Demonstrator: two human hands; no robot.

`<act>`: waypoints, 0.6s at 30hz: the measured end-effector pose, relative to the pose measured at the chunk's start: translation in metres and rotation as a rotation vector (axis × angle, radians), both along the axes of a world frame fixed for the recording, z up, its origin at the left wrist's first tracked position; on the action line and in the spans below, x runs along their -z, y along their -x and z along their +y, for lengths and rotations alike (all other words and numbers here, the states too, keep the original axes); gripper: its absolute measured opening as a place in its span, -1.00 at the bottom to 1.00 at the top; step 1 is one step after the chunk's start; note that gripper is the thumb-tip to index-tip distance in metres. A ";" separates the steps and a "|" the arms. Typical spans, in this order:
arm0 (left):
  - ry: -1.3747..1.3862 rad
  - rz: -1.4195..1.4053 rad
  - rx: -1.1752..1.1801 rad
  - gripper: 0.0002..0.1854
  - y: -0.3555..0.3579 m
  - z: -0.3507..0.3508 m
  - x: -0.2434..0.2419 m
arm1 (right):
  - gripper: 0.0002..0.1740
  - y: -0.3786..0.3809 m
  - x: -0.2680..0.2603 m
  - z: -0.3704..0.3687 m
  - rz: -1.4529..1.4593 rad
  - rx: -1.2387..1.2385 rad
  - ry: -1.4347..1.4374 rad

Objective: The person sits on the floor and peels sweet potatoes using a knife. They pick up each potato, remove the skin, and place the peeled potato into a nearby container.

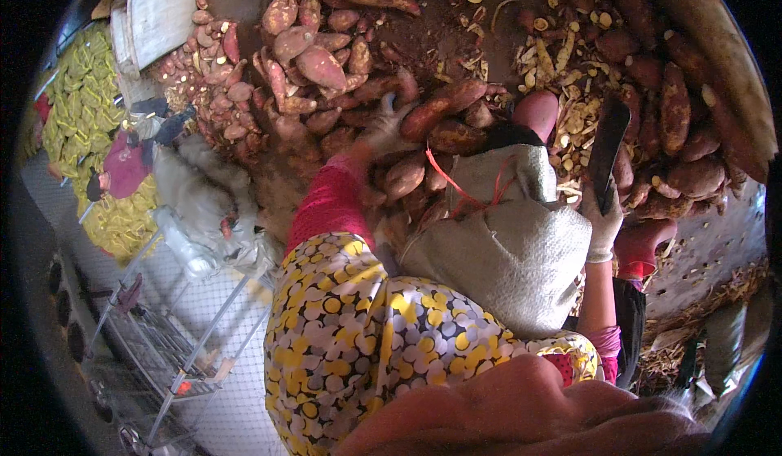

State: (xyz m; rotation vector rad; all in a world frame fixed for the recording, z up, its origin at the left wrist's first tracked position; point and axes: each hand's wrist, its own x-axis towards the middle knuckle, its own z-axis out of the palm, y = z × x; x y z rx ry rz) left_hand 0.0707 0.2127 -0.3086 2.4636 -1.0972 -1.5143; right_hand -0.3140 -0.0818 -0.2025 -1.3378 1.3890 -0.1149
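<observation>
My left hand (388, 127), in a thin dirty glove, reaches over the heap of sweet potatoes (321, 68); it is blurred, with its fingers spread beside a long reddish sweet potato (427, 117). Whether it touches one cannot be told. Gloved in a pale cloth, my right hand (602, 221) grips the handle of a broad dark-bladed knife (613, 126), held beside a pile of cut ends and peel (571, 120). A woven white plastic sack (507, 254) with red string covers my lap.
Large sweet potatoes (675, 111) lie at the right, near a red boot (638, 248). Smaller ones (223, 99) are heaped at left. Beyond stand filled yellow-green net sacks (82, 108), a person in a maroon top (125, 163) and a metal frame (177, 370).
</observation>
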 end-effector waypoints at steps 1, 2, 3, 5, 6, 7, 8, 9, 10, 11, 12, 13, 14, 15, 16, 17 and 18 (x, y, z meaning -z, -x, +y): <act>0.058 -0.081 -0.005 0.10 0.007 0.002 0.012 | -0.59 -0.001 0.002 0.001 -0.043 -0.009 0.019; 0.103 -0.138 -0.010 0.10 0.012 0.002 0.026 | -0.59 -0.002 0.003 0.002 -0.055 0.001 0.023; 0.143 -0.118 -0.120 0.10 0.015 0.002 0.039 | -0.59 -0.004 0.005 0.004 -0.045 0.005 0.005; 0.104 -0.046 -0.332 0.10 0.024 -0.003 0.063 | -0.59 -0.007 0.006 0.005 -0.049 0.023 -0.036; 0.170 -0.046 -0.418 0.10 0.029 -0.009 0.071 | -0.59 -0.009 0.006 0.006 -0.022 0.020 -0.063; 0.237 -0.071 -0.451 0.11 0.032 -0.014 0.075 | -0.59 -0.011 0.006 0.006 0.014 0.027 -0.086; 0.224 -0.077 -0.510 0.11 0.034 -0.020 0.074 | -0.59 -0.013 0.006 0.006 -0.095 0.041 -0.104; 0.209 -0.086 -0.570 0.12 0.032 -0.026 0.072 | -0.59 -0.015 0.005 0.006 -0.087 -0.002 -0.043; 0.341 0.193 -0.726 0.09 0.034 -0.028 0.064 | -0.59 -0.018 0.005 0.005 -0.084 -0.043 0.022; 0.205 0.152 -0.673 0.10 0.031 -0.032 0.057 | -0.58 -0.019 0.004 0.005 -0.080 -0.081 0.086; 0.153 0.135 -0.608 0.11 0.028 -0.031 0.048 | -0.58 -0.021 0.004 0.005 -0.062 -0.039 0.000; 0.099 0.119 -0.540 0.11 0.023 -0.030 0.041 | -0.58 -0.021 0.003 0.005 -0.091 -0.046 0.032; 0.131 0.208 -0.455 0.09 0.018 -0.028 0.035 | -0.57 -0.021 0.002 0.005 -0.081 -0.057 0.038; 0.161 0.296 -0.367 0.07 0.010 -0.025 0.030 | -0.57 -0.021 0.001 0.006 -0.036 -0.069 0.047; 0.110 0.342 -0.283 0.06 0.007 -0.024 0.028 | -0.57 -0.020 0.001 0.006 -0.028 -0.111 0.081; 0.179 0.313 -0.128 0.07 0.003 -0.023 0.029 | -0.57 -0.019 0.000 0.008 -0.051 -0.085 0.052; 0.173 0.239 0.022 0.09 -0.002 -0.023 0.031 | -0.57 -0.018 0.000 0.008 -0.052 -0.067 0.041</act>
